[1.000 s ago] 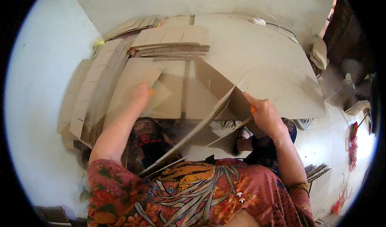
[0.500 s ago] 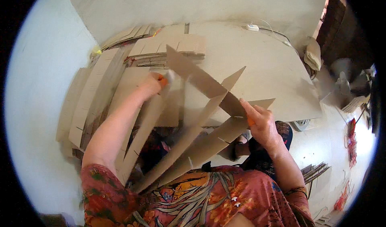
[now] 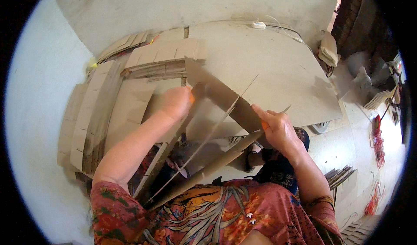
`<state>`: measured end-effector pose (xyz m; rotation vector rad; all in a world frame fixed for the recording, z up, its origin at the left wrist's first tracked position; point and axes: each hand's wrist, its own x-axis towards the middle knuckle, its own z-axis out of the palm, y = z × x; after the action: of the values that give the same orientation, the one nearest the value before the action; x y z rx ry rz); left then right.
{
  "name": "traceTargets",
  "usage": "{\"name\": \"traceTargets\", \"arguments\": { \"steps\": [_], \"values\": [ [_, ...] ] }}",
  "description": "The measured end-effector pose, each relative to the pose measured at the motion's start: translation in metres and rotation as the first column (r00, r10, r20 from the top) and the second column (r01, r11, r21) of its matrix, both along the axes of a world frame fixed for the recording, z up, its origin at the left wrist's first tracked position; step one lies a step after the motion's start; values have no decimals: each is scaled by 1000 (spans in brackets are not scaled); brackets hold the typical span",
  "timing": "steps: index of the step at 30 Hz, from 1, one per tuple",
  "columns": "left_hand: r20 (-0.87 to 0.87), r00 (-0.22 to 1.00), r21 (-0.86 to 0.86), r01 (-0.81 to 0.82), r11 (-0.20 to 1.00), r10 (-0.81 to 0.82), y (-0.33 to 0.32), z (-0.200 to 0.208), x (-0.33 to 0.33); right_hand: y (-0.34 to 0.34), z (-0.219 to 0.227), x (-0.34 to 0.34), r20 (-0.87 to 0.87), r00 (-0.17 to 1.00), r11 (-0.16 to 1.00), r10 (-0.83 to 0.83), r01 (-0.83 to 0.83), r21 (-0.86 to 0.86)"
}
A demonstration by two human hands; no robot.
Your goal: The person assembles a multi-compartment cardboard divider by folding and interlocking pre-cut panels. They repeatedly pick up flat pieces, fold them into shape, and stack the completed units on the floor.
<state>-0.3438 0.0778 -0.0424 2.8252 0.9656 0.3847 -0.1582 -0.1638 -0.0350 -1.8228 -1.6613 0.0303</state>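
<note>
In the head view, the left hand (image 3: 176, 102) and right hand (image 3: 278, 130) each pinch an edge of the folded cardboard blank (image 3: 217, 98), tilted above the large flat sheet (image 3: 278, 67), apparently to open its panels; stacked blanks (image 3: 165, 56) lie left of that sheet; fingertips hide behind cardboard; lap clutter unclear.

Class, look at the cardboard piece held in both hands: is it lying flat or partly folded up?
Partly folded. The cardboard piece has panels standing at angles, edges raised, gripped between left hand and right hand.
</note>
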Motion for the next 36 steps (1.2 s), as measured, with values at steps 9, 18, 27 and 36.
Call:
{"name": "traceTargets", "arguments": {
  "steps": [9,18,27,36],
  "values": [
    [292,945,-768,139,625,148,22,14,10,11,-4,27,-8,999,995,-42,42,-86],
    [172,981,79,-102,992,87,131,-30,26,50,-26,119,87,943,937,-322,330,-117],
    [-23,993,341,-104,934,119,186,-43,85,73,-9,174,180,892,895,-415,436,-97],
    [-27,999,81,-27,996,29,179,-26,93,53,-20,160,240,871,903,-430,405,145]
  ]
}}
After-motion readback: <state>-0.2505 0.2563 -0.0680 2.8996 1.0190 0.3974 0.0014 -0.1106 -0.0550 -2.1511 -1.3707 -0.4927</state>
